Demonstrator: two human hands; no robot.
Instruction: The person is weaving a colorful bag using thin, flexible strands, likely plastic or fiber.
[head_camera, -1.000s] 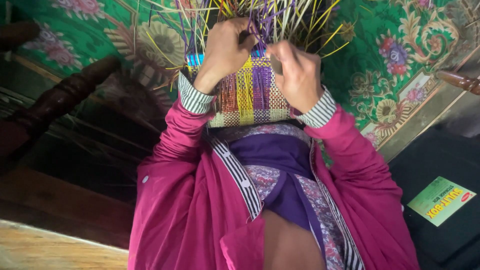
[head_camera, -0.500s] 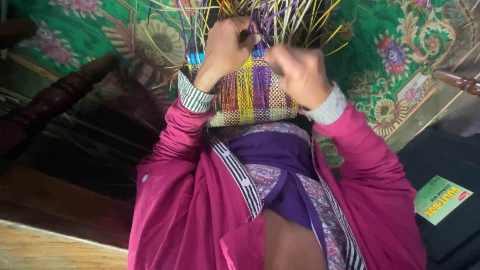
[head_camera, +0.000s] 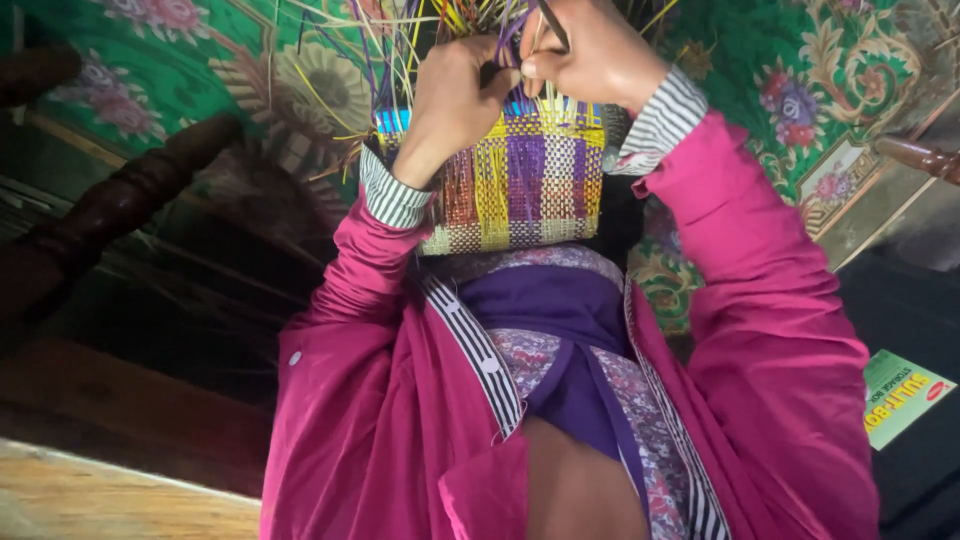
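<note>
The left hand (head_camera: 455, 100) and the right hand (head_camera: 590, 55) meet at the top edge of a half-woven basket (head_camera: 520, 190), which rests against the person's lap, just above the purple cloth. The left hand is curled into a loose fist on the loose strips (head_camera: 400, 50) at the rim. The right hand is pinched shut on a dark thin strip (head_camera: 553, 25) (what exactly it is, the view is too blurred to tell). The two hands touch or nearly touch at the fingertips. The basket's woven wall shows bands of yellow, purple, red and blue, with a pale band along its lower edge, and unwoven strips fan out above it.

Under it all lies a green floral cloth (head_camera: 760, 110). A dark turned wooden leg (head_camera: 130, 200) slants at the left. At the lower right, well apart from the hands, a flat green rectangular package (head_camera: 900, 395) with yellow and red print lies on a dark surface.
</note>
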